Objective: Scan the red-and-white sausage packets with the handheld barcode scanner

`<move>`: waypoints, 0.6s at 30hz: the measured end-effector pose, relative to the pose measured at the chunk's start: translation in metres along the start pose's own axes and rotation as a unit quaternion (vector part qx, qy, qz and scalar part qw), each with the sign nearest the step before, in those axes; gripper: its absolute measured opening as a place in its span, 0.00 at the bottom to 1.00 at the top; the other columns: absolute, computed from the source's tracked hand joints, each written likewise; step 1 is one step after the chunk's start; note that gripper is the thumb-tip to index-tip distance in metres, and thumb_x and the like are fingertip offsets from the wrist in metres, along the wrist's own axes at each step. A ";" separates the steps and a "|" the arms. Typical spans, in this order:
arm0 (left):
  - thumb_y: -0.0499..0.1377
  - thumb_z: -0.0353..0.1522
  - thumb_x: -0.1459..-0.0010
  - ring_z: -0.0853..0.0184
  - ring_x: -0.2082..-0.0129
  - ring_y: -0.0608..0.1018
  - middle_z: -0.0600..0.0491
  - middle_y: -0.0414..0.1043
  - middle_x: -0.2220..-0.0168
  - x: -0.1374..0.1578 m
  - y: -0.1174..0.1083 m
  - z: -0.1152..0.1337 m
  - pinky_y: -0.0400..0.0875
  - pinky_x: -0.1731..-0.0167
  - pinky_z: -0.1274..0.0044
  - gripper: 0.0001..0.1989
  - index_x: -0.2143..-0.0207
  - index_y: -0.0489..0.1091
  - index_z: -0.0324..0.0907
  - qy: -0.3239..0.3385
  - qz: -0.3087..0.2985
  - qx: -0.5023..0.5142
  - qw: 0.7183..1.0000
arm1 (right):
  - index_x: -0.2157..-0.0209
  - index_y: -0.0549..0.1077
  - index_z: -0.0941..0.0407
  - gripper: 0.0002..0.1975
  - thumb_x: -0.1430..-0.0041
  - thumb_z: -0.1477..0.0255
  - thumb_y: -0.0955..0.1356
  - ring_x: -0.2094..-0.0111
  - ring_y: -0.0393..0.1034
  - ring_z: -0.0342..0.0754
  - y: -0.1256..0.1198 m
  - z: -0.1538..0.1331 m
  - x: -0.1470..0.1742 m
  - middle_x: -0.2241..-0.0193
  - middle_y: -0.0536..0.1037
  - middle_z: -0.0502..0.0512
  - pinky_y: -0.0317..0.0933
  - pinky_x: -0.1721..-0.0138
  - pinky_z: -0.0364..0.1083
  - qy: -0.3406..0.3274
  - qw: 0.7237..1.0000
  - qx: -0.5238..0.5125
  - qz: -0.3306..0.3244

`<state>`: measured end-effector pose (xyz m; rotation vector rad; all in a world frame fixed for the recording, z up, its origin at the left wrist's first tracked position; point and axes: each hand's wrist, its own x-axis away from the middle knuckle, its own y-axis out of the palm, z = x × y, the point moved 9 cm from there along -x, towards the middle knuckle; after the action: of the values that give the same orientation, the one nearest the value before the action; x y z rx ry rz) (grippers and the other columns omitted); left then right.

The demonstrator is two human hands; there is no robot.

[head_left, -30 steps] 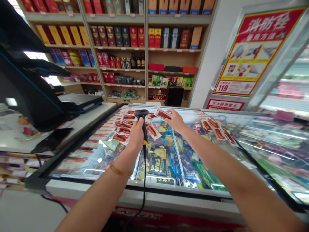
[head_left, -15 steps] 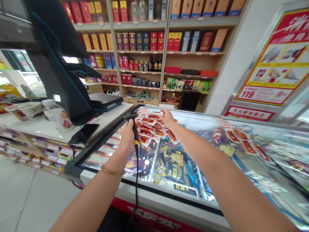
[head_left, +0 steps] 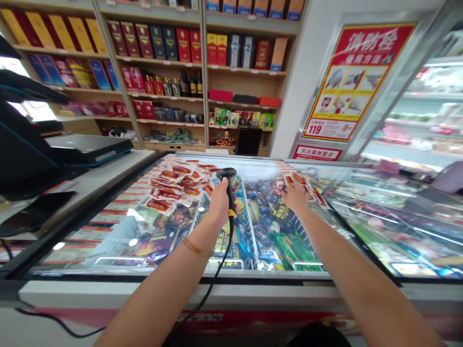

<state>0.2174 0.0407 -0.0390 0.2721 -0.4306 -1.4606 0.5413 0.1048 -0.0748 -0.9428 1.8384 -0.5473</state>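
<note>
The left hand [head_left: 219, 200] had its grip closed round the handle of the barcode scanner [head_left: 228, 185], held upright over the glass lid of the chest freezer [head_left: 202, 277], its cable trailing down past the freezer's front edge. The right hand [head_left: 294, 196] lay further along the lid, fingers spread and pressed on a small row of sausage packets [head_left: 302, 183]; nothing was lifted, the grip open. On the lid left of the scanner sat a big heap of sausage packets [head_left: 171, 185]. By the look of it most packets were already heaped, only the few under the right hand left. Beyond the freezer's left end stood the desk [head_left: 108, 176].
</note>
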 end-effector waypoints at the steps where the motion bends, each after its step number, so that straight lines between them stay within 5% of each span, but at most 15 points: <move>1: 0.55 0.46 0.42 0.74 0.85 0.66 0.55 0.70 0.75 0.001 0.010 -0.007 0.61 0.87 0.80 0.17 0.70 0.65 0.40 -0.004 -0.010 -0.005 1.000 | 0.66 0.74 0.59 0.12 0.44 0.64 0.66 0.44 0.58 0.73 -0.002 0.010 0.003 0.52 0.71 0.75 0.47 0.47 0.75 0.018 0.999 0.037 -0.015; 4: 0.57 0.47 0.45 0.74 0.85 0.67 0.56 0.70 0.75 0.005 0.023 -0.023 0.61 0.88 0.80 0.17 0.69 0.64 0.41 0.012 -0.028 -0.031 0.999 | 0.58 0.74 0.60 0.17 0.40 0.63 0.64 0.44 0.60 0.69 -0.001 0.022 0.007 0.51 0.72 0.74 0.52 0.46 0.70 0.064 0.988 0.128 -0.061; 10: 0.58 0.49 0.47 0.74 0.84 0.67 0.55 0.70 0.74 0.007 0.012 -0.050 0.61 0.88 0.81 0.20 0.70 0.65 0.41 -0.019 -0.023 -0.096 0.995 | 0.55 0.75 0.61 0.18 0.38 0.64 0.63 0.43 0.62 0.65 0.007 -0.005 0.004 0.50 0.72 0.72 0.55 0.44 0.63 0.006 0.978 0.172 -0.115; 15: 0.59 0.49 0.47 0.74 0.83 0.68 0.53 0.71 0.72 0.006 0.012 -0.051 0.62 0.87 0.80 0.20 0.69 0.65 0.41 -0.012 -0.028 -0.114 0.993 | 0.60 0.77 0.59 0.17 0.35 0.65 0.60 0.48 0.69 0.57 0.016 -0.047 0.012 0.53 0.76 0.65 0.61 0.47 0.54 -0.076 0.977 0.062 -0.190; 18: 0.59 0.49 0.48 0.74 0.83 0.68 0.53 0.71 0.72 0.008 0.014 -0.049 0.62 0.87 0.81 0.20 0.69 0.65 0.41 -0.004 -0.036 -0.116 0.993 | 0.51 0.74 0.57 0.18 0.35 0.67 0.60 0.49 0.70 0.51 0.005 -0.064 0.012 0.50 0.75 0.61 0.62 0.46 0.49 -0.115 0.981 -0.035 -0.155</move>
<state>0.2523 0.0305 -0.0758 0.0961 -0.2552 -1.5682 0.4794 0.0960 -0.0571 -1.2971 1.5219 -0.5395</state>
